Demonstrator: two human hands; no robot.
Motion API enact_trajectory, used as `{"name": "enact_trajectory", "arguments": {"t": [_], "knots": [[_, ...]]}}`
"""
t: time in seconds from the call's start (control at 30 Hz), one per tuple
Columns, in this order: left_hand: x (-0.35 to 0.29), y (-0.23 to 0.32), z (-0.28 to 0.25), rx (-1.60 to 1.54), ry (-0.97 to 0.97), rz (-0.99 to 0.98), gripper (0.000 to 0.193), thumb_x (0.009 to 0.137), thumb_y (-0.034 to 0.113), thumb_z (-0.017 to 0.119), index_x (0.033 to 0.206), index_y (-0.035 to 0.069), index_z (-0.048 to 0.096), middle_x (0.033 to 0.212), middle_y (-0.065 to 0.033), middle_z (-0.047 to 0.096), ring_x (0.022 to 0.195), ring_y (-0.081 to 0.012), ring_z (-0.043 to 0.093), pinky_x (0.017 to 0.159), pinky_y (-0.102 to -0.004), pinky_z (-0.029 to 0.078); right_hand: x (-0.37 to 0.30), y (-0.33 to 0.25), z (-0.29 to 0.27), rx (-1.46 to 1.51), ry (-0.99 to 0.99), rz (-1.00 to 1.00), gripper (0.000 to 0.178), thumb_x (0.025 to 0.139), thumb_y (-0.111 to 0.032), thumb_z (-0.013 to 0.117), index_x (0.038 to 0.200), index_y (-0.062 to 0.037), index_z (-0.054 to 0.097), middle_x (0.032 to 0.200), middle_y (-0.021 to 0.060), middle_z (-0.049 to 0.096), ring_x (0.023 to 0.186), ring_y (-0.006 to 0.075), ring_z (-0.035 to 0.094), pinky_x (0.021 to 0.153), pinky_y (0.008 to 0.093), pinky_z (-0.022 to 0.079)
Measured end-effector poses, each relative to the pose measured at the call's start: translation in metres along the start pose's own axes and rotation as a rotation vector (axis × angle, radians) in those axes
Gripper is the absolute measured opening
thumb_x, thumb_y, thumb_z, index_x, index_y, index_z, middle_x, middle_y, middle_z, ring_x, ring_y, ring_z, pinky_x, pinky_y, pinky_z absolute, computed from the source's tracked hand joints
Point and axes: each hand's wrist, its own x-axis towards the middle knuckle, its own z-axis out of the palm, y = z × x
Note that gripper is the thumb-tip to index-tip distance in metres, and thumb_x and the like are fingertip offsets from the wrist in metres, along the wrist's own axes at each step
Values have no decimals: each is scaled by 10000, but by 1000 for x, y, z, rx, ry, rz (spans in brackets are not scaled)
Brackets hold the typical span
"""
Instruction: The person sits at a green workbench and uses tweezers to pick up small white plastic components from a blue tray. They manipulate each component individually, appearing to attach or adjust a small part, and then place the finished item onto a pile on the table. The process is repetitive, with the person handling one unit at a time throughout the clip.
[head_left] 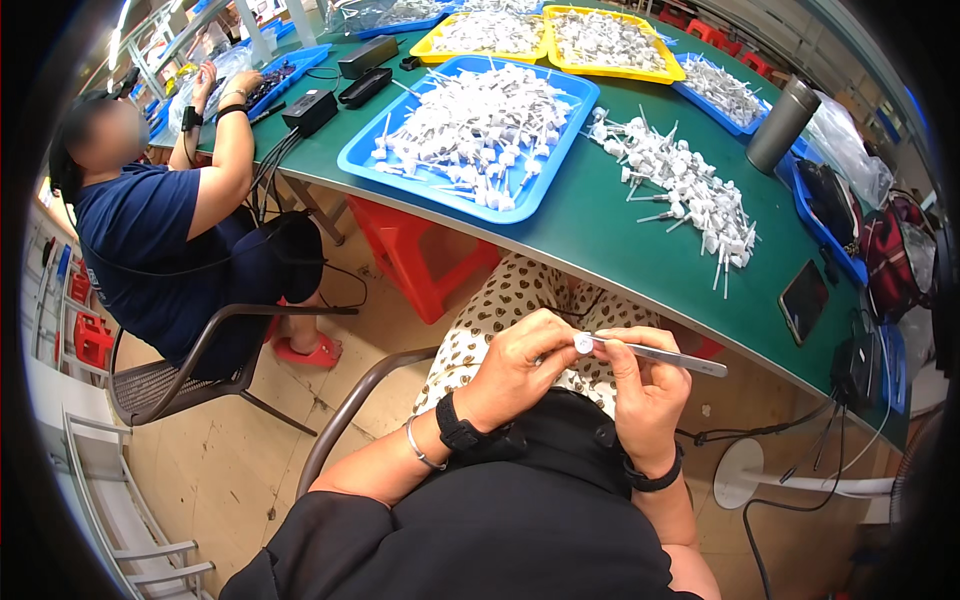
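- Black top [480, 510], nearest: on the near side of the blue tray [408, 180].
- Green table [600, 215]: bears the tray; its edge lies between tray and hands.
- Loose white heap [690, 185]: right of the tray.
- Left hand [520, 365]: pinched narrow on the white piece [584, 343]. Right hand [645, 390]: closed around metal tweezers [695, 364].
- White piece: nearer than the tray; judged light, stiff, possibly slippery; best held lightly by its round rim.

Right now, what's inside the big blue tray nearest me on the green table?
The blue tray holds a heap of small white pieces, many with thin stems. The heap covers most of the tray's floor, so anything beneath it can't be seen.
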Motion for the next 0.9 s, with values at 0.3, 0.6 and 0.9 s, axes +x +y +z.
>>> {"name": "enact_trajectory", "arguments": {"t": [0.3,0.6,0.9], "knots": [[-1,-1,-1,11,-13,-15,142,890,-2,738,1031,-9,723,890,-95,664,763,-181,668,649,-296,543,0,-1,2,59,37,27,96,956,10,681,1038,46,649,946,106,721,832,159,715,738,260,579],[-1,-1,-2,4,8,7,141,886,-4,738,1026,-2,724,892,-92,667,752,-180,665,640,-299,538,-1,1,3,5,24,11,109,950,5,689,1046,48,657,960,113,722,831,167,721,740,268,584],[-4,-3,-1,7,-10,-12,129,894,-9,729,1023,-7,721,897,-92,668,768,-172,677,648,-286,550,-2,1,4,13,22,23,87,970,16,651,1045,49,623,970,127,712,850,170,717,772,279,590]]}}
